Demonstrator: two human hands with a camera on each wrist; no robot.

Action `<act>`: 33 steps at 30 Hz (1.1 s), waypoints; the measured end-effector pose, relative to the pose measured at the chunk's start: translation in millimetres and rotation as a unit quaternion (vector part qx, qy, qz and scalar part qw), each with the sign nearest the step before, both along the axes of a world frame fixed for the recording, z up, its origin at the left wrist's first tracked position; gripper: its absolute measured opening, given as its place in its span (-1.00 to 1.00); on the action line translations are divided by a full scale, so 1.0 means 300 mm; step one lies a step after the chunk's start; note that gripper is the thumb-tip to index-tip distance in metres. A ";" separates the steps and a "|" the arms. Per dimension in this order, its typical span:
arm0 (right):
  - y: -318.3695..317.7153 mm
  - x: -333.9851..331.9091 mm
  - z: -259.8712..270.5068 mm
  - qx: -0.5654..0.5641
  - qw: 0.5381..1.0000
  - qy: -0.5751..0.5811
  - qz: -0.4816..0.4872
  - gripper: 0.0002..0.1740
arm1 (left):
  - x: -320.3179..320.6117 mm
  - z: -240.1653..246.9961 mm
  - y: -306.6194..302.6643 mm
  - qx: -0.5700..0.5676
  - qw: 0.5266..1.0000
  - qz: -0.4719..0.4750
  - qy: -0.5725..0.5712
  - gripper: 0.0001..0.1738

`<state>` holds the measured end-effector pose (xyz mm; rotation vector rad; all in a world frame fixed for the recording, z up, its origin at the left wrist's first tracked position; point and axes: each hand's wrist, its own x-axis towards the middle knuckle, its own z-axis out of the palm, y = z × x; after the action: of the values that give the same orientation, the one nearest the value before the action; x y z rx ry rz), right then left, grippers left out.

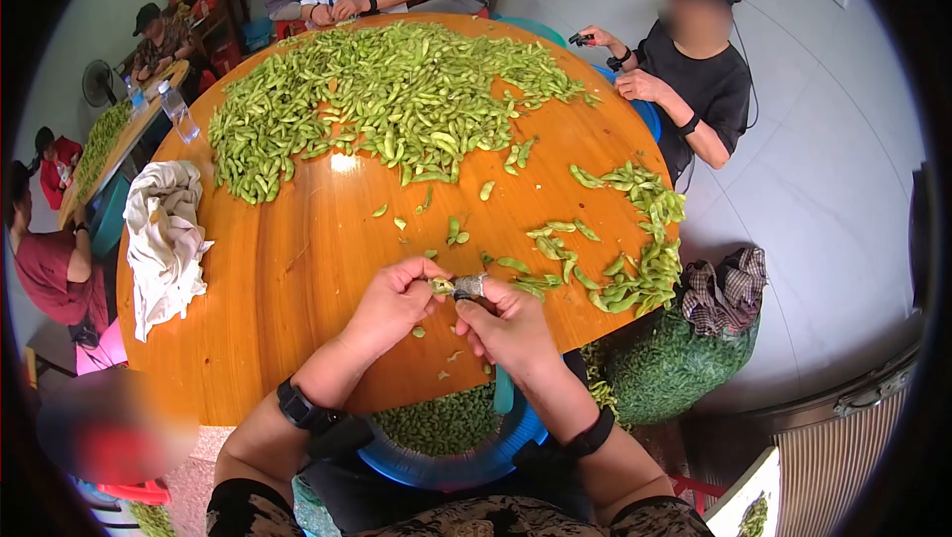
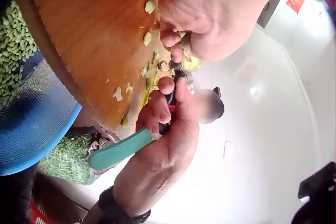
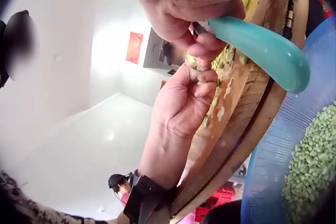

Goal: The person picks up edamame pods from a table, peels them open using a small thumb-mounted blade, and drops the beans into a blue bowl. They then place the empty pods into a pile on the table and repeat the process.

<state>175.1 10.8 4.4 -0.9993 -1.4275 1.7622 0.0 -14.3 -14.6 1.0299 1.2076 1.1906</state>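
In the head view the left hand (image 1: 390, 301) pinches a green pod (image 1: 442, 286) between thumb and fingers, just above the table's near edge. Close against it, the right hand (image 1: 508, 322) grips a tool with a teal handle (image 1: 504, 391); something grey and textured (image 1: 469, 285) covers a finger or the tool's end, I cannot tell which. The handle (image 2: 119, 150) sticks out below the right hand (image 2: 170, 124) in the left wrist view. In the right wrist view the left hand (image 3: 178, 100) meets the right hand (image 3: 194, 3) at the fingertips.
A large heap of pods (image 1: 397, 91) covers the far side of the round table (image 1: 268, 289). More pods (image 1: 650, 239) lie at the right. Below the near edge sits a blue basket (image 1: 397, 468) of shelled beans. A cloth (image 1: 164, 239) lies left; people sit around.
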 end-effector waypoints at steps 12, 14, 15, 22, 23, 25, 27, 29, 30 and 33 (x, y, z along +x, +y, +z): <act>0.107 0.264 0.004 0.418 0.839 -0.335 -0.094 -0.91 | 0.018 0.173 -0.131 0.158 0.813 -0.047 0.559 -0.81; 0.119 0.273 0.013 0.393 0.852 -0.333 -0.096 -0.89 | 0.029 0.190 -0.103 0.173 0.779 -0.029 0.602 -0.84; 0.124 0.277 0.013 0.367 0.863 -0.334 -0.097 -0.87 | 0.030 0.193 -0.057 0.166 0.771 0.011 0.615 -0.86; 0.134 0.282 -0.010 0.374 0.865 -0.315 -0.113 -0.86 | 0.031 0.078 0.272 0.043 0.777 0.057 0.625 -0.83; 0.137 0.285 -0.009 0.374 0.865 -0.315 -0.114 -0.86 | 0.031 0.066 0.276 0.044 0.777 0.058 0.625 -0.83; 0.134 0.287 -0.009 0.359 0.877 -0.299 -0.109 -0.87 | 0.046 0.079 0.255 0.061 0.822 0.034 0.565 -0.83; 0.132 0.287 -0.010 0.366 0.874 -0.303 -0.104 -0.88 | 0.057 0.107 0.239 0.096 0.827 0.042 0.553 -0.84; 0.138 0.284 -0.011 0.376 0.869 -0.305 -0.102 -0.90 | 0.038 0.112 0.250 0.135 0.829 0.051 0.541 -0.85; 0.139 0.281 -0.015 0.350 0.894 -0.266 -0.087 -0.91 | 0.004 0.107 0.266 0.160 0.879 0.074 0.443 -0.88; 0.128 0.257 0.006 0.330 0.918 -0.207 -0.075 -0.90 | -0.031 0.112 0.272 0.066 0.984 0.068 0.151 -0.86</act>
<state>252.2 49.3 6.1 -1.0876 -1.9589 0.8600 -9.3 67.1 18.9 1.2773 1.4693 1.2638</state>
